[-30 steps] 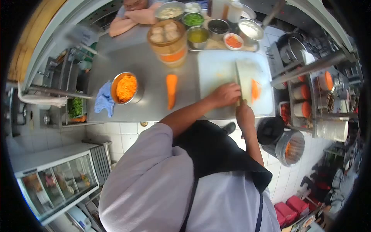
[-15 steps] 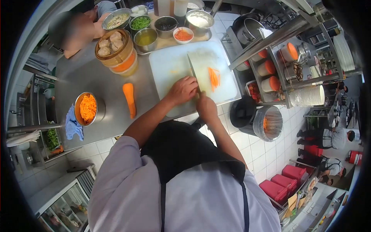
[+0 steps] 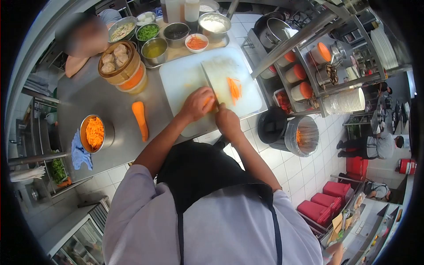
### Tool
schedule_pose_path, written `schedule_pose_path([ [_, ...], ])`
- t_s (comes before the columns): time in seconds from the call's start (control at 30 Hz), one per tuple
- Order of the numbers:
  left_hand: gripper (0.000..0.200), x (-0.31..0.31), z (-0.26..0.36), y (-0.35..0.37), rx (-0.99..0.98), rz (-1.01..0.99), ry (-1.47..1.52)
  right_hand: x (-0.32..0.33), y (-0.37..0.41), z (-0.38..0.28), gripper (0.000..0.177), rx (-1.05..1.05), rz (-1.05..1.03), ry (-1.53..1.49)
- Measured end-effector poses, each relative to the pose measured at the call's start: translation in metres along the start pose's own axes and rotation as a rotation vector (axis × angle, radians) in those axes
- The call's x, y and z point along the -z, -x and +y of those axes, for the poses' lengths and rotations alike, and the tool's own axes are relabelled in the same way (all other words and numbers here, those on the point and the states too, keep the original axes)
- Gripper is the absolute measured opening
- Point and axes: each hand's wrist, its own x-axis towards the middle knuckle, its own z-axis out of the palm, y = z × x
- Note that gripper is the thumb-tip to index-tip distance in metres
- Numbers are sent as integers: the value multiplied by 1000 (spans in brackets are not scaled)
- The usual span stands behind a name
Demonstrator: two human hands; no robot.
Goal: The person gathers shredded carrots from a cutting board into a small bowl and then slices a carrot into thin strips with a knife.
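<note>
My right hand [image 3: 227, 121] is wrapped round the handle of a knife [image 3: 210, 83], whose broad blade points away across the white cutting board [image 3: 176, 79]. Against the blade's left side, my left hand [image 3: 199, 104] has its fingers bent over a piece of carrot [image 3: 208, 102], mostly hidden beneath them. Thin carrot strips [image 3: 234, 89] lie on the board to the right of the blade. A peeled carrot [image 3: 140, 120] rests on the metal table, left of the board. Farther left stands a metal bowl of carrot shreds [image 3: 95, 133].
A bamboo steamer with dumplings [image 3: 117, 66] stands left of the board, near another person's forearm [image 3: 79, 66]. Metal bowls, one with greens [image 3: 147, 32], line the far side. A blue cloth [image 3: 80, 152] lies at left. A lined bin [image 3: 302, 136] is at right.
The whole view has shifted, so the table and board appear farther left. Some orange carrot now shows under my left fingers. Both hands remain at the knife.
</note>
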Motion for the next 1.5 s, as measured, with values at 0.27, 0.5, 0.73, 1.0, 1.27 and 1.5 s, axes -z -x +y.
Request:
schedule_pose_path([
  [0.27,16,-2,6,12,-42,-77,-152,8,4,-7,13,-22,-61,28],
  [0.5,18,-7,-2,11,-67,-74,-181,25,23,-15,12,-40,-123,98],
  [0.73,19,-10,-4,11,-92,-32,-169,25,15,-11,13,14,-67,60],
  [1.0,13,-11,-4,14,-94,2,-168,17,2,-9,15,-2,-83,10],
  [1.27,15,-5,-3,14,-92,-3,-136,12,-4,-10,19,14,-65,-37],
  [1.5,9,-5,-1,10,-83,-1,-123,5,-9,-11,23,-3,-68,-32],
])
